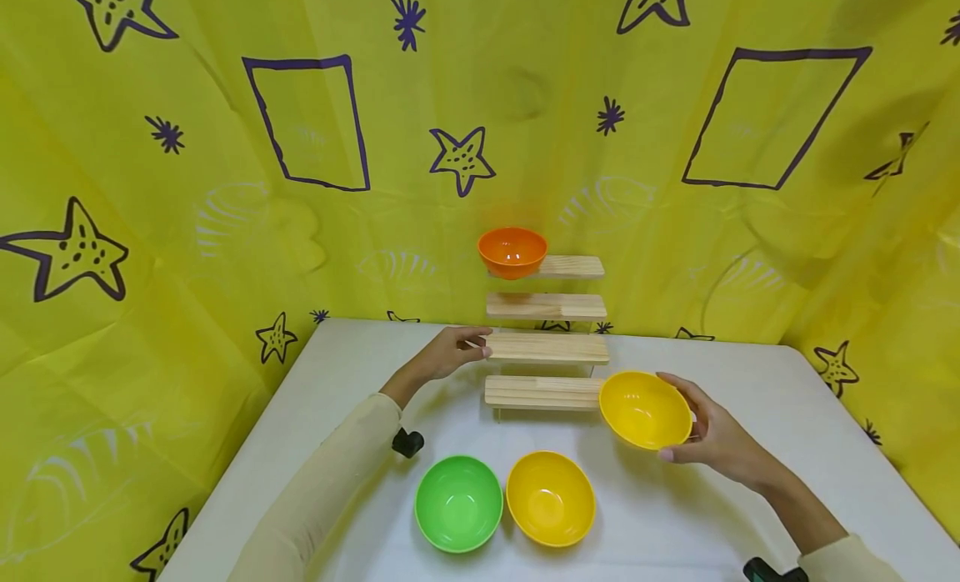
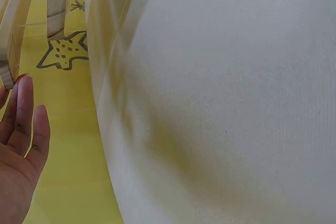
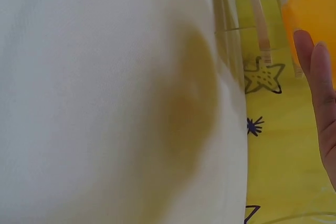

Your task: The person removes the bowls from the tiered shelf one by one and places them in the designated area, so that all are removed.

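In the head view, my left hand [image 1: 450, 354] is at the left end of a wooden tiered stand [image 1: 547, 348], thumb in front and fingers behind the second board from the bottom. The left wrist view shows those fingers [image 2: 23, 114] by a board's end; the thumb is hidden there. My right hand [image 1: 723, 444] grips a yellow bowl [image 1: 643, 408] by its right side, raised above the table beside the lowest board. The bowl is tilted, its inside facing the head camera. An orange bowl [image 1: 512, 250] sits on the left part of the top board.
Near the front of the white table [image 1: 660, 532], a green bowl [image 1: 458, 504] and a second yellow bowl [image 1: 551, 499] stand side by side. Behind the stand hangs a yellow curtain [image 1: 300, 232] with starfish drawings, which also lines both sides.
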A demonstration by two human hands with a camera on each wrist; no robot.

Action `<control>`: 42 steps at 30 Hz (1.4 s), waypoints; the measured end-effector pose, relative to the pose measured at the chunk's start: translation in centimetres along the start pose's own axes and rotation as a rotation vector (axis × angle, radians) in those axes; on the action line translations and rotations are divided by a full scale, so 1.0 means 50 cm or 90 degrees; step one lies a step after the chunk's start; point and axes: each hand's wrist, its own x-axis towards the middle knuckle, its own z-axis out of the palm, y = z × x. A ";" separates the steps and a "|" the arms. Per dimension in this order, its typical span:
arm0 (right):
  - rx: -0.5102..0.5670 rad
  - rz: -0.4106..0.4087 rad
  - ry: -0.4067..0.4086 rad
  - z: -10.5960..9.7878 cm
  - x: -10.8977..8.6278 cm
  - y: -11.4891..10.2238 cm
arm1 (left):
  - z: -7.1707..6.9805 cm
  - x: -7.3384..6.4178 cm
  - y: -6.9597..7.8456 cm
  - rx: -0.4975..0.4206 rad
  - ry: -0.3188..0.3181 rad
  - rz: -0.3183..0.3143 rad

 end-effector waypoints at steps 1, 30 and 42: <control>0.002 0.000 -0.001 0.000 -0.002 0.001 | 0.000 0.000 -0.001 0.000 0.000 0.001; 0.043 -0.021 -0.049 0.010 -0.046 0.029 | 0.001 0.003 -0.006 -0.001 0.000 0.010; 0.032 0.004 -0.060 0.013 -0.064 0.039 | 0.002 0.002 -0.004 0.003 -0.001 0.013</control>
